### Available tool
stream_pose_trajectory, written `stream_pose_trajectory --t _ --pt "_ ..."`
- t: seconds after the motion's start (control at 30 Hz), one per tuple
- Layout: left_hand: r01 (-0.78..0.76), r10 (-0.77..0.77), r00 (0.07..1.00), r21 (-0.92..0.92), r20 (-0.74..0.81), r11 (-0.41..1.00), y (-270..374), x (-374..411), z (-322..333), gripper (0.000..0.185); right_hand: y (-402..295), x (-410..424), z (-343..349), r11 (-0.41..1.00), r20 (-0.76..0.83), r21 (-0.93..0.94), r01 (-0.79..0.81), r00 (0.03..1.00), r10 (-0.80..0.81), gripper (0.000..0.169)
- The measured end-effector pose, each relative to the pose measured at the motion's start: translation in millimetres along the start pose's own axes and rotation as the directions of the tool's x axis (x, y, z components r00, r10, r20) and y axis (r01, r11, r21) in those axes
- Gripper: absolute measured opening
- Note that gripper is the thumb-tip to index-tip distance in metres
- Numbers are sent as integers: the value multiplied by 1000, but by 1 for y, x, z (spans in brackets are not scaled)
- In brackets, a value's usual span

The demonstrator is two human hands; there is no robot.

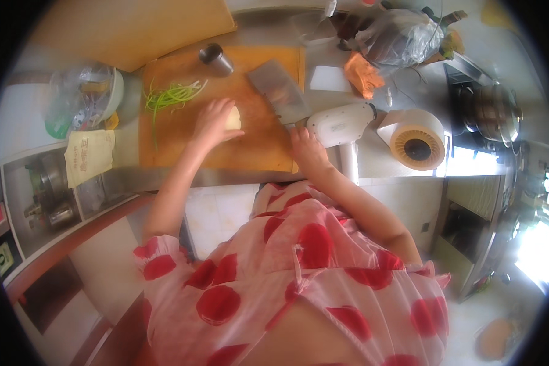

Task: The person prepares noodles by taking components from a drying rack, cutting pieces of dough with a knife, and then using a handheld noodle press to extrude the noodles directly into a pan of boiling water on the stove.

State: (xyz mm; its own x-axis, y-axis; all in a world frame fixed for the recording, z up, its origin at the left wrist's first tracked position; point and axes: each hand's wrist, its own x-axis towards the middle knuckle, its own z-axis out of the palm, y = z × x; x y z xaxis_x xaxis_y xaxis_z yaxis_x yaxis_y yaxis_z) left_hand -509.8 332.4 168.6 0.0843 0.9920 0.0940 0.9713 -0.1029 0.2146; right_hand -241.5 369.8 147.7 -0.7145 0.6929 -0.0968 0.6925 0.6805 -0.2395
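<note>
A large wooden cutting board (256, 151) lies before me on a metal counter. My left hand (215, 121) is curled over a pale, rounded piece of food (233, 119), pressed to the board; which food it is I cannot tell. At the board's right edge my right hand (309, 148) grips a cleaver (279, 91), its handle mostly hidden by the fingers. The broad blade lies flat or nearly so, angled away to the upper left. Green scallion stalks (174, 96) lie in a loose bunch left of my left hand. Beyond them a metal cup (217, 59) appears tipped over.
Close by my right hand is a white hair-dryer-shaped appliance (341, 123), beside a round white fan unit (416, 142). Farther back are a white slab (329, 78), a crumpled orange bag (363, 75) and a clear plastic bag (402, 36). A bowl (114, 96) stands at left.
</note>
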Motion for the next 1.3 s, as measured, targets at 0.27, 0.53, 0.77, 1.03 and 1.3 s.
stream_pose_trajectory --t 0.27,0.53,0.77,1.03,1.3 --pt "93 -88 988 37 -126 995 44 -56 14 71 -9 14 23 990 18 -127 -53 998 55 57" --pt "292 -295 955 -136 -3 947 23 -63 5 62 -8 -2 -34 872 5 444 -206 974 227 57" --pt "-72 30 866 -65 -499 995 43 -50 20 50 13 -55 -74 754 -189 654 -59 952 239 39" --pt "85 -450 703 -563 -550 822 65 -68 47 64 -11 -36 -88 785 -132 620 -6 985 111 18" --pt "222 -778 625 -969 60 104 58 -51 70 59 -36 -16 -72 890 108 450 -79 994 33 19"
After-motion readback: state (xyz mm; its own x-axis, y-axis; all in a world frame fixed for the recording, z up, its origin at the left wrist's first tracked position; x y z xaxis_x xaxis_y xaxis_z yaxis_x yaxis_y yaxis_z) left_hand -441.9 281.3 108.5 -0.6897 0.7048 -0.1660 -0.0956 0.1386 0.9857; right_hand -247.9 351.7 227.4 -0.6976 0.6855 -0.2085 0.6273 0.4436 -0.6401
